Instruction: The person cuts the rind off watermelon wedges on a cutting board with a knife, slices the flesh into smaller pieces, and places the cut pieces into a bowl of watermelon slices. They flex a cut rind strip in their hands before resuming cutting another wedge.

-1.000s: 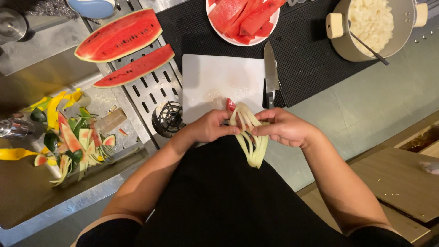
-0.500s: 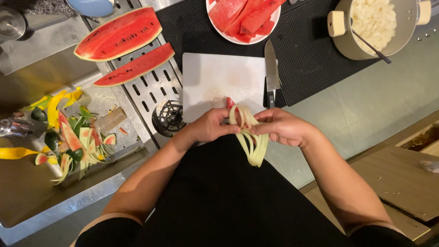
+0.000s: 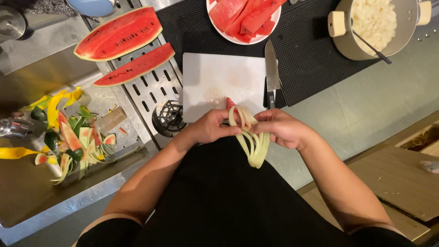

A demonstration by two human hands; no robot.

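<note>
My left hand (image 3: 211,128) and my right hand (image 3: 282,127) together hold a bunch of pale green watermelon rind strips (image 3: 253,144) at the near edge of a white cutting board (image 3: 220,81). The strips loop over my fingers and hang down toward my black apron. A small red piece of watermelon flesh (image 3: 230,103) peeks out just above my fingers. A knife (image 3: 271,73) lies on the board's right edge, close to my right hand.
Two watermelon wedges (image 3: 120,34) (image 3: 136,72) rest on a metal draining rack at left. The sink (image 3: 68,137) holds rind and yellow peel scraps. A white plate of peeled watermelon pieces (image 3: 244,18) and a pot of rice (image 3: 377,23) stand on a black mat.
Both hands stay at the board's near edge with the rind strips; the fingers have shifted slightly along the bunch. Nothing else moved.
</note>
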